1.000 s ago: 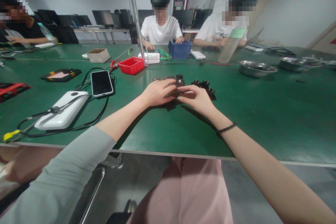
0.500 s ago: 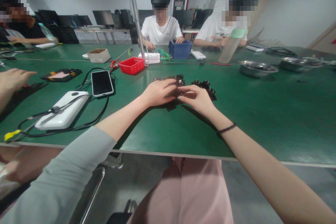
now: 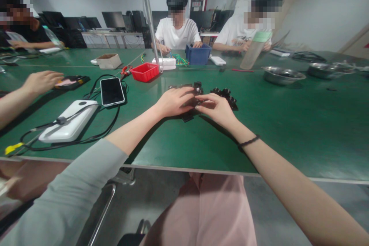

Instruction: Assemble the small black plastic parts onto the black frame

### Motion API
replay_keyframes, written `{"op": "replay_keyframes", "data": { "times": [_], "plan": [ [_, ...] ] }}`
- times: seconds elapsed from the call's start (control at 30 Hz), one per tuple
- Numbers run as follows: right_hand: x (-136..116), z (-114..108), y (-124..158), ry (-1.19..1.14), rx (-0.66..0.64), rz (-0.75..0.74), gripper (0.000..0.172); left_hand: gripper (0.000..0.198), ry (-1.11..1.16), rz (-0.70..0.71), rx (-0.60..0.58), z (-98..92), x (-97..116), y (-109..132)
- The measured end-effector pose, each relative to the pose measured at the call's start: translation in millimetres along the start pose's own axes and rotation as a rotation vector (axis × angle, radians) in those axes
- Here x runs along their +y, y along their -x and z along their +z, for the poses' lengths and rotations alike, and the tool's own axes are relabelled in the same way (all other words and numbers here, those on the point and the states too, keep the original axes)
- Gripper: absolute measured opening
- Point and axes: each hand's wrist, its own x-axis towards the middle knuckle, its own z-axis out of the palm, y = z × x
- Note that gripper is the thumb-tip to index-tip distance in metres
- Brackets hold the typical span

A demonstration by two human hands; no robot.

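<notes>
Near the middle of the green table, my left hand (image 3: 175, 102) curls over a cluster of small black parts (image 3: 188, 118) and holds them down; the fingers cover most of them. My right hand (image 3: 217, 108) meets it from the right. Its thumb and fingertips are pinched together at the cluster's edge, on something too small to make out. Just behind the right hand lies a group of black knobbly pieces (image 3: 226, 94), partly hidden by that hand.
Left of my arm are a phone (image 3: 112, 91), a white power bank (image 3: 69, 121) with black cables, and a co-worker's hand (image 3: 43, 81) by a black tray (image 3: 76, 81). Farther back stand a red bin (image 3: 145, 72), a metal pole (image 3: 150, 19), a blue bin (image 3: 197, 54), a bottle (image 3: 253, 52) and metal bowls (image 3: 282, 75).
My two hands keep the same place and hold. At the left, the co-worker's hand has moved right, to the black tray.
</notes>
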Motion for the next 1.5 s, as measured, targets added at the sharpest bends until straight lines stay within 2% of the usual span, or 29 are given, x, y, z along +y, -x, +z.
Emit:
{"op": "replay_keyframes", "data": {
  "times": [1.5],
  "plan": [
    [2.1, -0.3, 1.3, 0.042, -0.008, -0.068, 0.03, 0.033, -0.017, 0.068, 0.062, 2.1, -0.7, 0.5]
  ]
}}
